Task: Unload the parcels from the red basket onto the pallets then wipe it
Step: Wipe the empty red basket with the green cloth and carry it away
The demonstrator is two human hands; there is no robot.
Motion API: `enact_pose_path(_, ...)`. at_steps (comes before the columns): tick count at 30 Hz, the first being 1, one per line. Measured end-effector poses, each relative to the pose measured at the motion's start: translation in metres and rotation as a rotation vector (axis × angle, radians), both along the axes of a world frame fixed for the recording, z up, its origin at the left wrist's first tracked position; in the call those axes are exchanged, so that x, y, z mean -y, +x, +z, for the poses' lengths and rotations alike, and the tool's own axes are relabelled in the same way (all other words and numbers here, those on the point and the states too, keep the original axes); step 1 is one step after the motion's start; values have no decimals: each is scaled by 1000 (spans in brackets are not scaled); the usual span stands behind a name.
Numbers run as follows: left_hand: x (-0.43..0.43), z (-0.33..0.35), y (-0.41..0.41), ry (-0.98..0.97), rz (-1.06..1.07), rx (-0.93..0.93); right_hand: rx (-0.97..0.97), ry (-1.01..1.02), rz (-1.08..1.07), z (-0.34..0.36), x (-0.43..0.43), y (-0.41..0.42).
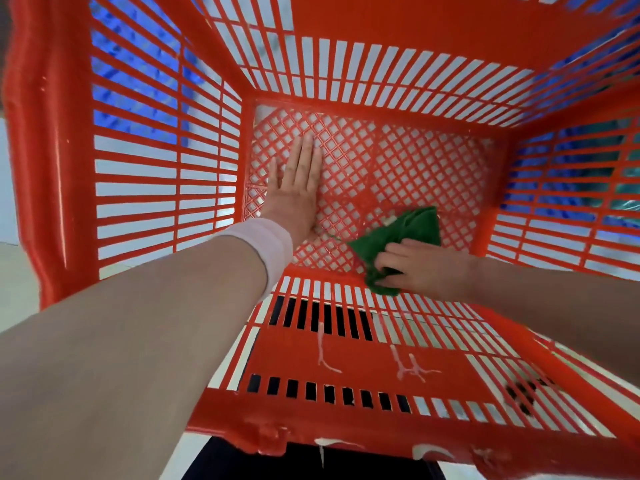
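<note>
1. Red basket fills the view, seen from above; both arms reach down inside it.
2. Blue surface shows through the slats of the left wall, and again through the right wall.
3. Pink wristband sits on the left wrist.
4. Left hand lies flat, palm down, on the left part of the mesh floor. Fingers are straight and close together, holding nothing.
5. Green cloth is bunched on the floor at the near edge, right of centre, touching the foot of the near wall.
6. Right hand grips the cloth, fingers curled over its near end.
7. Pale streak marks are on the solid panel of the near wall.
8. Dark smudge is on the near wall slats, further right.
</note>
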State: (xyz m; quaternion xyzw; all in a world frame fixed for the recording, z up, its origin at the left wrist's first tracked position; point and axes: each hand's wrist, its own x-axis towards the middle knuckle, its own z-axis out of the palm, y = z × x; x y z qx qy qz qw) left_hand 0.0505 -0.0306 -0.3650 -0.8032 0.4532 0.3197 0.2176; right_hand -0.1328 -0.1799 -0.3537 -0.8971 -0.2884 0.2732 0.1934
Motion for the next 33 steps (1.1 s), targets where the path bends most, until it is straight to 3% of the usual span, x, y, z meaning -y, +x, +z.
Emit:
enact_pose_path(3,1,4,1,34,6,-20,-248,-123,-7,6,28,-22)
enact_pose_path(6,7,13,3,87,33,-51,-470,-128,-230,14,29,-22)
enact_pose_path(10,15,41,10,121,69,-156,-729,41,-727,39,12,-8)
enact_pose_path(13,23,87,16,96,140,-336,-847,188,-1003,62,1,-9)
enact_pose_path(16,10,152,16,-96,275,-479,-894,329,-1163,82,-14,-6)
enact_pose_path(21,-83,237,-13,-478,464,-320,-914,403,-1083,86,-47,29)
enact_pose_path(26,-125,218,-50,-492,428,-118,-861,321,-758,91,-79,44)
enact_pose_path(33,-129,197,-61,-627,416,50,-913,468,-892,144,-79,28)
